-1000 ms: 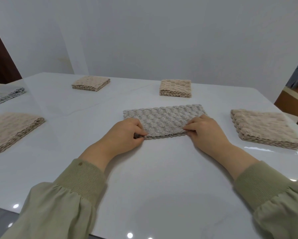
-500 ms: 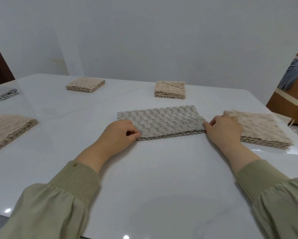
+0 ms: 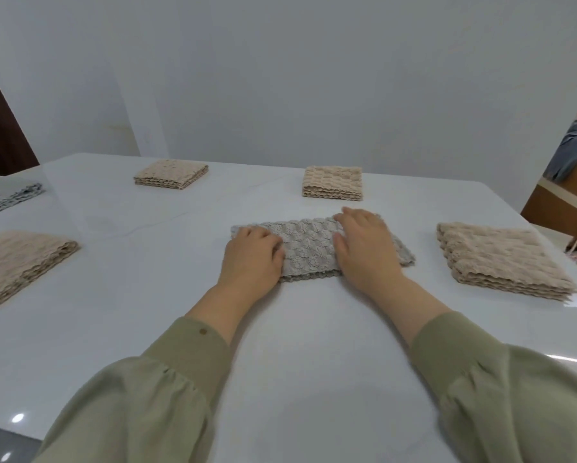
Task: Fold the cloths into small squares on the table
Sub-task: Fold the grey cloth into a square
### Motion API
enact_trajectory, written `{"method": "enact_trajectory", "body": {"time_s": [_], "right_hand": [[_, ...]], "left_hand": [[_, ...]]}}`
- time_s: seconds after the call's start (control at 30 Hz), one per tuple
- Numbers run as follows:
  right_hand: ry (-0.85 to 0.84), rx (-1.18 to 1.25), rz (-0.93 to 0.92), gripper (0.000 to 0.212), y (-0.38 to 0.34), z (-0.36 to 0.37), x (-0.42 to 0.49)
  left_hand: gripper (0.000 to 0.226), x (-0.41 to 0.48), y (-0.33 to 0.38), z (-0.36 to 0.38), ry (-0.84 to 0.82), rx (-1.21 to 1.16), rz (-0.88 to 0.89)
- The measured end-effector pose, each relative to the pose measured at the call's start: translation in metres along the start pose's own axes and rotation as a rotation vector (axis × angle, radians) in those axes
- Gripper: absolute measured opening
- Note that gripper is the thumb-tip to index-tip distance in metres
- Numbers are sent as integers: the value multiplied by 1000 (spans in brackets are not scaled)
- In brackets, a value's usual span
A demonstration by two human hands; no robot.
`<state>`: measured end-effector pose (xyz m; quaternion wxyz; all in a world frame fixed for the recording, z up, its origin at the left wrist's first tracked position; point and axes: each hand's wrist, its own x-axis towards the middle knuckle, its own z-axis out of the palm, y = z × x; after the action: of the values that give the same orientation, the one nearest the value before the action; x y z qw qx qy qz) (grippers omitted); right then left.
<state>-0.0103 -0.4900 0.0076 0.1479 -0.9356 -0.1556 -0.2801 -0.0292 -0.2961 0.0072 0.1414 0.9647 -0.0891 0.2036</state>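
Grey cloth (image 3: 308, 252) lay mid-table (image 3: 313, 345), folded into a long strip running left to right, wavy layered edge facing the person.

Left hand (image 3: 252, 259) sat on the strip's left end. Fingers were bent, tips down on the fabric, and the thumb was hidden. Grip there: couldn't tell whether it pinched the edge or only rested.

Right hand (image 3: 367, 248) lay palm down over the right part of the strip. Grip was spread, with fingers straight and reaching to the far edge and the thumb out to the side. It pressed flat and held nothing. A short bit of the strip's right end stuck out past that hand.

The middle of the strip showed between the two hands. Both olive-green sleeves (image 3: 186, 362) came in from the near edge.

Other cloths on the same table, all well apart from the strip:
- left beige stack (image 3: 19, 262), near the left edge, layered
- right beige stack (image 3: 500, 262), several layers, edges stepped
- far-left beige square (image 3: 171, 173), folded small
- far-centre beige square (image 3: 332, 182), folded small, just beyond the right hand's fingertips but not touching
- second grey cloth (image 3: 9, 198), far left, partly cut off by the frame

The table was glossy white, with a plain pale wall (image 3: 313, 78) behind.
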Motion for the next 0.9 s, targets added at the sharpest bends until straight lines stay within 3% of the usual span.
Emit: {"method": "enact_trajectory", "body": {"time_s": [0.17, 0.3, 0.43, 0.6, 0.77, 0.9], "right_hand": [[-108, 154, 16, 40, -28, 22, 33], [-386, 50, -5, 45, -37, 39, 39], [-552, -65, 82, 50, -18, 37, 39], [-572, -184, 277, 56, 28, 23, 40], [-556, -141, 424, 57, 54, 16, 38], [-375, -122, 534, 47, 56, 12, 33]], "left_hand": [[35, 17, 2, 3, -73, 118, -95], [52, 18, -8, 9, -345, 130, -168], [56, 19, -13, 11, -433, 84, -194], [57, 15, -12, 11, -420, 83, -203], [58, 16, -12, 11, -410, 80, -202], [58, 14, -12, 11, -393, 77, -194]]}}
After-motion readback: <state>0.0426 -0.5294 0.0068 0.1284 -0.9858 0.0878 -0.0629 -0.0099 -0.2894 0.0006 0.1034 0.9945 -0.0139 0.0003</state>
